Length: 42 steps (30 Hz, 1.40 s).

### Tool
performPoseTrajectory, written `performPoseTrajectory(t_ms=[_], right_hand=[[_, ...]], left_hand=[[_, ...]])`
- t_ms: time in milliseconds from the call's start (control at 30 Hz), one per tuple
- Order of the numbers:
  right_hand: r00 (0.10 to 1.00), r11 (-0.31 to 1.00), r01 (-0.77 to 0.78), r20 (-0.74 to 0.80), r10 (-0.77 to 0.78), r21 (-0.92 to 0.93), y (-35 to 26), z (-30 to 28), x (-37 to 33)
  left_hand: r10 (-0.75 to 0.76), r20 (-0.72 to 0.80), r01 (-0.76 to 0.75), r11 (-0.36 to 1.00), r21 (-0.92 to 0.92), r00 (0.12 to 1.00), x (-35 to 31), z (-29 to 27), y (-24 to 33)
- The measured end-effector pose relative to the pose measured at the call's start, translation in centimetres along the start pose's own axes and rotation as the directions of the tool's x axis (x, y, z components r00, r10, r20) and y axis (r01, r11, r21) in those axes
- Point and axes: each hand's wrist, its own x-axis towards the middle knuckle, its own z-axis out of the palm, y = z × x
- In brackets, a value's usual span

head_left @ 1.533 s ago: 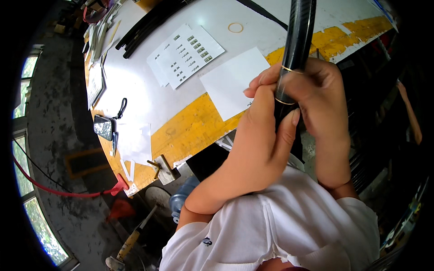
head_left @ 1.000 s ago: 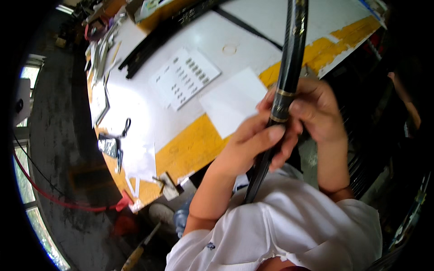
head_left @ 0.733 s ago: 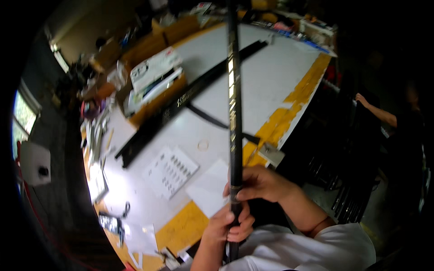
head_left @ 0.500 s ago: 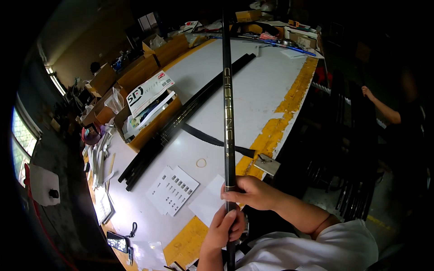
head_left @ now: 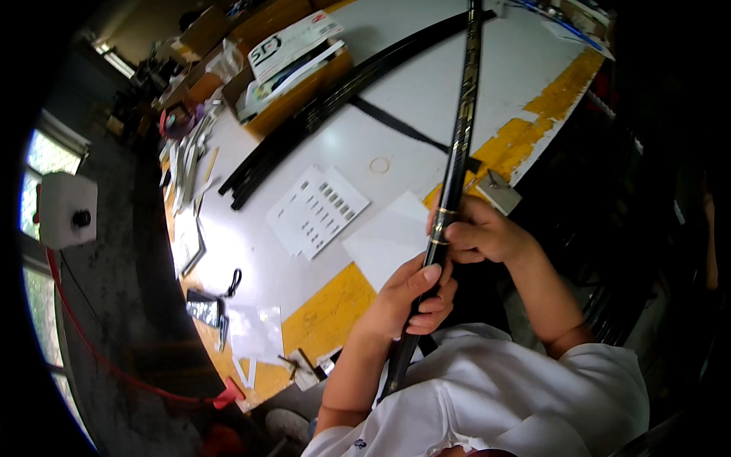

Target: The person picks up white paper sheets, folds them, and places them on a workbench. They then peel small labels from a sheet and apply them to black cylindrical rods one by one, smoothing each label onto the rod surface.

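Observation:
A black fishing rod (head_left: 460, 145) with gold lettering and gold rings slants up and to the right in front of me, its lower end against my white shirt. My left hand (head_left: 426, 293) wraps round its lower part, thumb on top. Just above, my right hand (head_left: 483, 232) is closed on the rod near the gold rings. Beyond the hands lie a blank white sheet (head_left: 390, 238) and printed label sheets (head_left: 320, 213). A bundle of similar black rods (head_left: 335, 103) rests across the table, with a black strap (head_left: 403, 126) beside it.
On the white table (head_left: 304, 156) with worn yellow edges, an open carton (head_left: 293, 95) stands at the far left. A phone (head_left: 204, 311) and a clear plastic bag (head_left: 255, 331) lie near the left edge. Right of my hands, a small metal plate (head_left: 499, 193) sits at the edge.
The rod has gone from nearly upright to leaning right at its top. Both hands, still holding it, appear higher and farther right, while the whole view has shifted toward the table's near left side.

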Motion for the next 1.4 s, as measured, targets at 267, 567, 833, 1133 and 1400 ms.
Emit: performPoseTrajectory(t_ms=[267, 567, 833, 1133, 1400], right_hand=[[0.997, 0.996, 0.062, -0.040, -0.059, 0.066, 0.3, 0.8, -1.2], [0.904, 0.952, 0.050, -0.392, -0.172, -0.302, -0.8, 3.5, -1.0], [0.552, 0.893, 0.325, -0.704, -0.447, -0.313, -4.2, -1.4, -0.4], [0.475, 0.600, -0.516, -0.787, -0.394, -0.611, -11.0, -13.8, -8.5], [0.755, -0.485, -0.571, -0.192, -0.627, -0.662, -11.2, -24.7, -19.0]], left_hand=[[0.001, 0.285, 0.070, 0.969, -0.238, 0.958, -0.1, -0.6, -0.7], [0.251, -0.228, -0.031, 0.734, 0.678, 0.941, 0.3, 2.1, -0.9], [0.577, 0.097, -0.048, -0.099, 0.994, 0.811, 2.3, 2.2, -3.6], [0.640, 0.114, 0.007, -0.184, 0.983, 0.760, 0.1, 1.5, -4.9], [0.790, 0.271, 0.182, -0.430, 0.884, 0.550, -1.3, 0.8, -4.8]])
